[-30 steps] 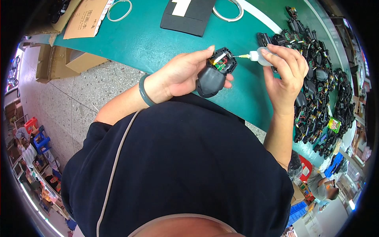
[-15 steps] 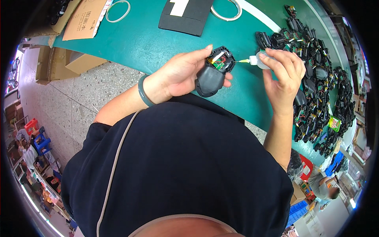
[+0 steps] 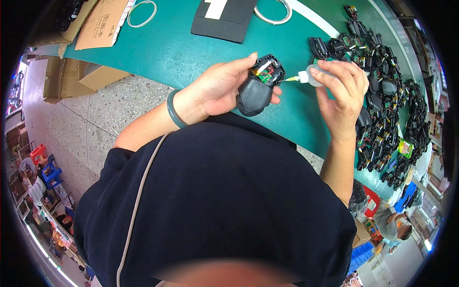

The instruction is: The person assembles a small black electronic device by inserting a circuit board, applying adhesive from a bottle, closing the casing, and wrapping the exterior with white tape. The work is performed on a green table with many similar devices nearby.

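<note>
1. fingers of the right hand grip one squeeze bottle from above, thumb below; fingers of the left hand clasp one black casing, thumb along its upper left edge, fingertips peeping out past its right side.
2. from the right fingers, the casing lies to the left; the left hand, already around it, is the nearer one. its long axis slants from lower left to upper right, with the exposed wiring at the upper end.
3. one thin needle on the bottle points left and slightly down, ending at the casing's right edge; whether it touches cannot be told. bottle and needle lie nearly crosswise to the casing.
4. one bangle circles the left wrist.
5. farther out on the green table: one black sheet with one pale strip, and two pale rings, one left of the sheet, one right.
6. beyond the right hand spreads one heap of black parts, too crowded to count.
</note>
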